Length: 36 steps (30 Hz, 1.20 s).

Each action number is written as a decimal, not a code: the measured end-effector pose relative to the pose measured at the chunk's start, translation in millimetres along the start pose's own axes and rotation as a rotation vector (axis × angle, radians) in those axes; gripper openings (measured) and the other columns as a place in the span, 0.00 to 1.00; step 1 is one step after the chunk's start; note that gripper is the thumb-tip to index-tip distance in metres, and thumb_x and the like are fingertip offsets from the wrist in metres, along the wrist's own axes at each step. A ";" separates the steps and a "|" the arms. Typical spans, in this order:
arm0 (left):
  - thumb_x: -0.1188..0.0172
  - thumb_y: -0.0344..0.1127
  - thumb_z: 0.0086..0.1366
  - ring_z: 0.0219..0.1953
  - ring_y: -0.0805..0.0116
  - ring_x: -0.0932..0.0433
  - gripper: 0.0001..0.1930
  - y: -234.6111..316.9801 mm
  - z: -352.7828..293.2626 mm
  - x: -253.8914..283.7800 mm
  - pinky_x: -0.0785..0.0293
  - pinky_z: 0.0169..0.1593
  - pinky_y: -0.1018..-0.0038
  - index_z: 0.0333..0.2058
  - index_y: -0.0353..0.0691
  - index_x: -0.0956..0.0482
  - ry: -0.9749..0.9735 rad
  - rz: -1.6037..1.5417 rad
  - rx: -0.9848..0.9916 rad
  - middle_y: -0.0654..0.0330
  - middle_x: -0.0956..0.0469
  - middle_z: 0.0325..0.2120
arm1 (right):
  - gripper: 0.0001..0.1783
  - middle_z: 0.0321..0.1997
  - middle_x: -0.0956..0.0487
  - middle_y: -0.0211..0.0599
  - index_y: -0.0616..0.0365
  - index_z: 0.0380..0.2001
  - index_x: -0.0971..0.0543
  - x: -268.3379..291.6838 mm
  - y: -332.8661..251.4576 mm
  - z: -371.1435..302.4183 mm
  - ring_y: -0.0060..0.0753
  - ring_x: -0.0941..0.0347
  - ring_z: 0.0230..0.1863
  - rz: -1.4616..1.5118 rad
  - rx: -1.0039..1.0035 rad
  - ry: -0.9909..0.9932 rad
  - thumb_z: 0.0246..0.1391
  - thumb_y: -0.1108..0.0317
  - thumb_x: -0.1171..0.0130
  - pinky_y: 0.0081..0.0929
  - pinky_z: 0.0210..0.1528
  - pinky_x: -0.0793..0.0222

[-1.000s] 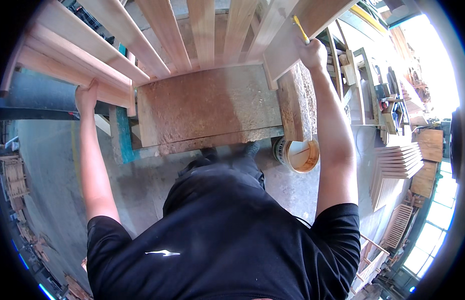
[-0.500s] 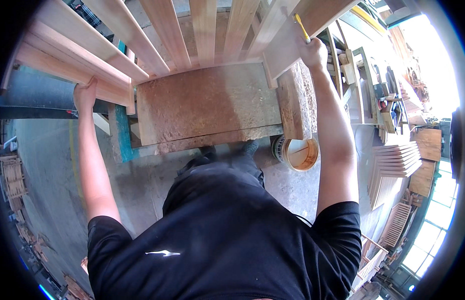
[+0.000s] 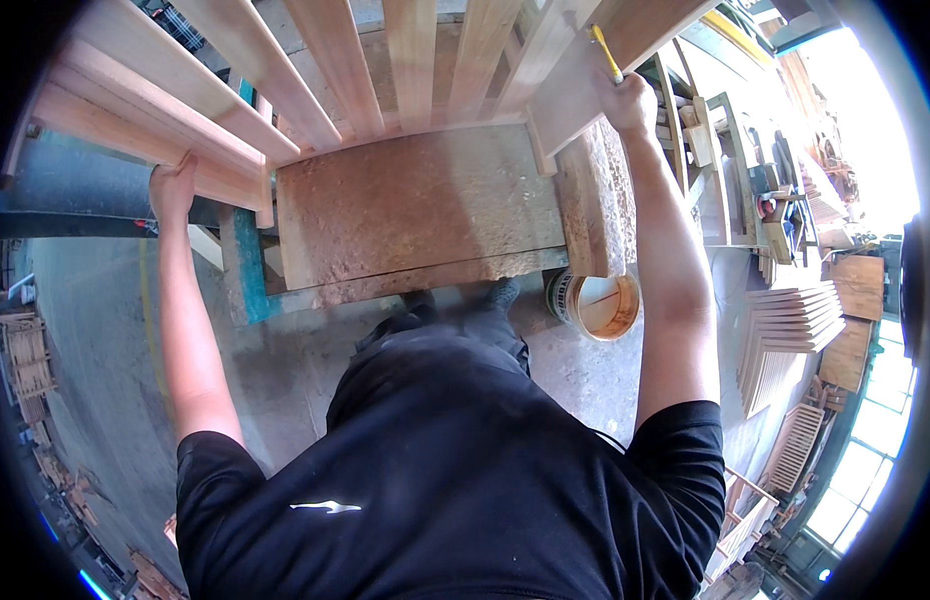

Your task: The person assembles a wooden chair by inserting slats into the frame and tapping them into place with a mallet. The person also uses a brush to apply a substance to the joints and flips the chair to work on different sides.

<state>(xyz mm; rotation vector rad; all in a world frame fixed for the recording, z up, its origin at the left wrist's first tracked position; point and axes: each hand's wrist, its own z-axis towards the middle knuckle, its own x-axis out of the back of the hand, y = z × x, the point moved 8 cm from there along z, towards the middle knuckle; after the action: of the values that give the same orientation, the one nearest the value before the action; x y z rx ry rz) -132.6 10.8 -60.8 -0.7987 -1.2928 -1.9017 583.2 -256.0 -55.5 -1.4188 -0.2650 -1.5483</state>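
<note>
A pale wooden slatted frame (image 3: 413,70) rests on the far part of a worn wooden workbench (image 3: 415,205), its slats running away from me. At the left, my left hand (image 3: 172,190) is closed around the lower edge of the frame's side rail (image 3: 135,135); its fingertips are partly hidden by the wood. My right hand (image 3: 633,105) is at the frame's right side board (image 3: 575,105). It is closed on a slim yellow-handled tool (image 3: 606,52) that points away from me along the board. The tool's exact kind is unclear, and my fingers hide its near end.
A bucket (image 3: 607,305) with brown-stained insides sits on the floor beside the bench's right end. A teal support (image 3: 250,265) stands under the bench's left. Stacked boards (image 3: 793,320) and wooden racks line the right. Wood pieces (image 3: 30,355) are piled at the far left.
</note>
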 end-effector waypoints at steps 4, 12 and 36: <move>0.34 0.48 0.61 0.47 0.47 0.18 0.20 6.0 -0.5 -1.3 0.25 0.50 0.62 0.41 0.36 0.14 0.010 0.038 0.009 0.45 0.16 0.41 | 0.36 0.24 0.21 0.62 0.69 0.23 0.18 -3.2 6.4 1.3 0.61 0.19 0.32 0.014 0.000 0.000 0.51 0.37 0.40 0.46 0.39 0.23; 0.35 0.48 0.62 0.47 0.47 0.18 0.19 9.0 -4.1 3.5 0.24 0.50 0.62 0.41 0.37 0.14 0.014 0.055 0.030 0.46 0.16 0.41 | 0.37 0.25 0.21 0.63 0.70 0.23 0.18 1.2 -5.7 -3.1 0.63 0.19 0.33 0.005 -0.021 -0.009 0.51 0.36 0.41 0.47 0.40 0.24; 0.40 0.57 0.60 0.44 0.47 0.16 0.26 15.4 -12.9 7.0 0.23 0.48 0.59 0.39 0.37 0.14 -0.008 0.102 0.207 0.44 0.16 0.38 | 0.29 0.33 0.16 0.46 0.75 0.36 0.17 -29.1 42.8 21.5 0.31 0.22 0.35 0.220 -0.026 -0.014 0.55 0.50 0.32 0.36 0.41 0.27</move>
<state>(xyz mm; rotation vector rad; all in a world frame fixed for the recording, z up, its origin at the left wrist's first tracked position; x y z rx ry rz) -125.4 -6.9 -51.4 -0.7508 -1.4004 -1.6555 624.4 -247.4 -92.5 -1.4288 -0.0934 -1.3668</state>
